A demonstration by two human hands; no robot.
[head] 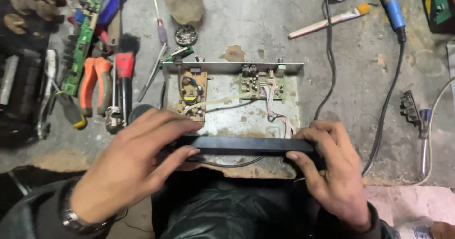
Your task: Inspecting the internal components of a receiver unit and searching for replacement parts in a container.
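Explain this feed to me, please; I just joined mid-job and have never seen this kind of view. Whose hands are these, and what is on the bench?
There is no machine here. The single picture comes from a camera on a person's head, looking down at their own two bare hands.

The left hand and the right hand each grip one end of a long black front panel, fingers curled over its top edge. The panel sits at the near edge of an opened metal chassis on a worn grey bench.

Inside the chassis are two circuit boards, a tan one on the left and a green one at the back, joined by wires.

To the left lie orange-handled pliers and a red-handled screwdriver. Behind are a paintbrush and a black cable.
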